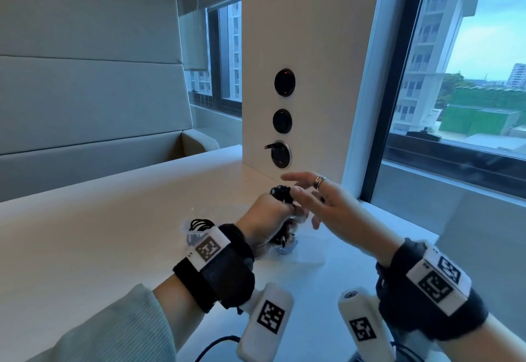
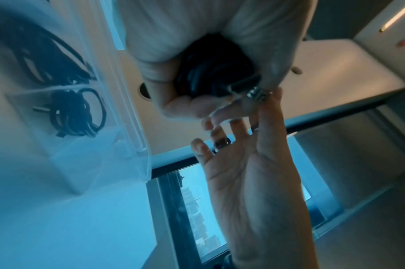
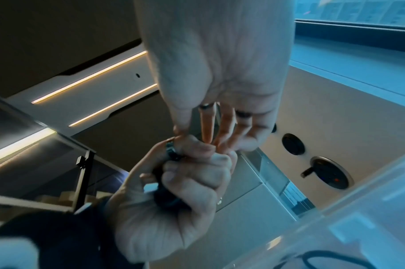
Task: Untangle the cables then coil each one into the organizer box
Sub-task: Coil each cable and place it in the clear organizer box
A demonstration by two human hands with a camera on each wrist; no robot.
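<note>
Right now we hold a coiled black cable [image 1: 280,195] bunched in our left hand [image 1: 266,220], fingers curled tight round the loops, above the clear organizer box [image 2: 130,102] that sits toward the far edge of the white table [image 1: 113,219], near the panel with the round sockets [image 1: 281,153]. Our right hand [image 1: 327,205] hovers just beside the bundle with fingers spread and loose, gripping nothing; its fingertips [image 3: 207,134] seem to brush the left hand's knuckles.

We judge the cable light and limp, with enough spring to uncoil if the grip slackens. It is best held across the whole bundle, as the left hand does, with the metal plug end [image 2: 242,84] tucked in so it cannot snag. The thin plastic box will likely slide if nudged.

Two compartments already hold coiled cables [image 2: 77,112], seen through the wall from the left wrist. In the head view our left wrist and its strap cover most of the box, so we cannot tell which compartment is free. Much of the held coil is buried in the fist, its free ends hard to trace, and both wrist views are blurred. A further dark cable [image 1: 216,344] is cut off at the near edge.
</note>
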